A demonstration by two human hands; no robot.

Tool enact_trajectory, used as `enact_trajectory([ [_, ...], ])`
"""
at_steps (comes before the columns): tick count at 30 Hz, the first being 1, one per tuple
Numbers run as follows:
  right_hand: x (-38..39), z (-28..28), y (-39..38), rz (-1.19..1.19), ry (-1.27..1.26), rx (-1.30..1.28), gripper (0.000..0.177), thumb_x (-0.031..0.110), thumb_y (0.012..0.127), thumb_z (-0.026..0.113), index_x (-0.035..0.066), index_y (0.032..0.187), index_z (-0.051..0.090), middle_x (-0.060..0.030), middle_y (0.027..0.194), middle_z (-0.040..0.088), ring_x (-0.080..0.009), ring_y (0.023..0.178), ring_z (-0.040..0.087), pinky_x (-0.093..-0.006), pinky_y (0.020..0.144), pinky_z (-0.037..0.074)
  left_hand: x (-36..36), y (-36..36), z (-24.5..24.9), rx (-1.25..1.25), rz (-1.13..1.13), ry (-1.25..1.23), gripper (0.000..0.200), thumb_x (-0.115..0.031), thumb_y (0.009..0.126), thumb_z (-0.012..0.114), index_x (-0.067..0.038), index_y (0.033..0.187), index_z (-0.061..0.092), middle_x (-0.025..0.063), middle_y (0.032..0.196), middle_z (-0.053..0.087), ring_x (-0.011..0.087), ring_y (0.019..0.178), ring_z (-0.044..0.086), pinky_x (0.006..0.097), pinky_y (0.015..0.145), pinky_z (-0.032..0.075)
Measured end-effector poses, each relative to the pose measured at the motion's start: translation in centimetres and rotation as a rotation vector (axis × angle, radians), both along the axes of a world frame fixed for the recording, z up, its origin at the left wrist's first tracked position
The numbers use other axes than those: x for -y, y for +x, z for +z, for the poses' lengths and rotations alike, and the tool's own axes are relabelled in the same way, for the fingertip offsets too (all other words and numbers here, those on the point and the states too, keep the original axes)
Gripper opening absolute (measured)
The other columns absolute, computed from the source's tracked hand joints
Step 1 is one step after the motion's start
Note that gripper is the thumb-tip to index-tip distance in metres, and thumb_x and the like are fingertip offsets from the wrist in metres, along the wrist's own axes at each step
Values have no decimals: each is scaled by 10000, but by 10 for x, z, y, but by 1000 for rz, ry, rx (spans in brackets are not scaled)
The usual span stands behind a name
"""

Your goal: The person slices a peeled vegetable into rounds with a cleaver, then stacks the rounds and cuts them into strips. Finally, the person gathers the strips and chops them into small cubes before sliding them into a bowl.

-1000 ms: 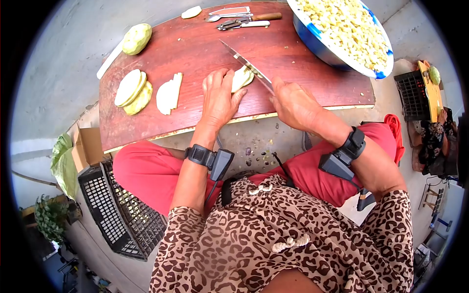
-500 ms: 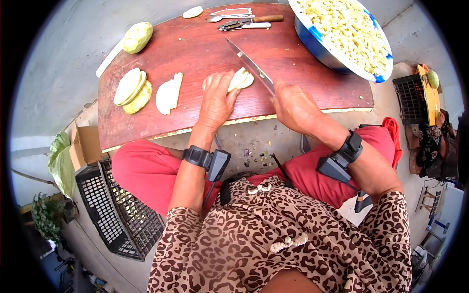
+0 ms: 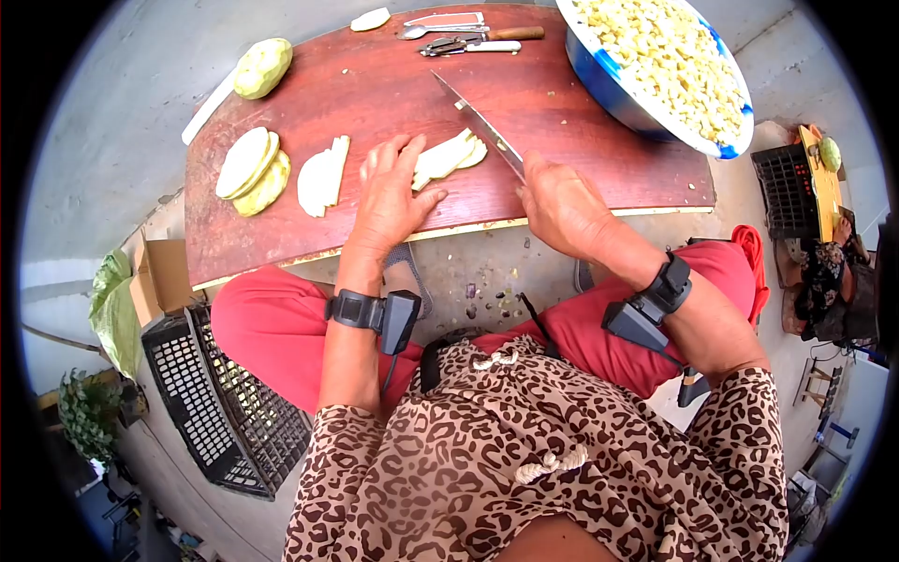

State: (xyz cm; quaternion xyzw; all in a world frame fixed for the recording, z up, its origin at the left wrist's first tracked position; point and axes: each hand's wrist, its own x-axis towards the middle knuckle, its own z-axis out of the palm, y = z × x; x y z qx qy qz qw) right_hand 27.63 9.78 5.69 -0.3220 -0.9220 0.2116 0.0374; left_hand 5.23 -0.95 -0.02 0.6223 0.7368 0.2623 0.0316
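Note:
My right hand is closed around the handle of a long kitchen knife, its blade pointing up and left over the red wooden board. Left of the blade lies a fanned stack of pale vegetable slices. My left hand rests open at the stack's left side, fingers apart and thumb near its lower end. Further left is another cut stack of slices. Beyond it, round slices lie piled on a thicker piece. A whole peeled vegetable sits at the far left edge.
A blue-and-white basin full of diced pieces stands at the back right. Along the back lie a peeler, a spoon and a brown-handled tool. A black crate stands on the floor at left. Another person's hand shows at far right.
My left hand has moved left off the slices and its fingers have spread, uncovering more of the stack. My right hand and the knife are nearly where they were.

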Motion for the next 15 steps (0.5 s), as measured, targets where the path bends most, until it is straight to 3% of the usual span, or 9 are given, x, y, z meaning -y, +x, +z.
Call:
enact_trajectory([
  [7, 0, 1, 0, 8, -2, -13, 158, 71, 864, 543, -49, 956, 493, -303, 804, 653, -468, 748, 664, -539, 674, 525, 4, -13, 1, 36, -26, 62, 426, -118, 747, 785, -24, 1145, 664, 134, 1186, 619, 344, 1103, 542, 433, 950, 447],
  [15, 1, -11, 1, 4, 22, -77, 197, 83, 890, 611, -24, 925, 449, -297, 745, 619, -491, 742, 626, -546, 642, 483, -1, -4, -5, 64, 33, 158, 341, -47, 762, 768, -8, 1081, 653, 116, 1007, 631, 298, 949, 597, 392, 825, 495],
])
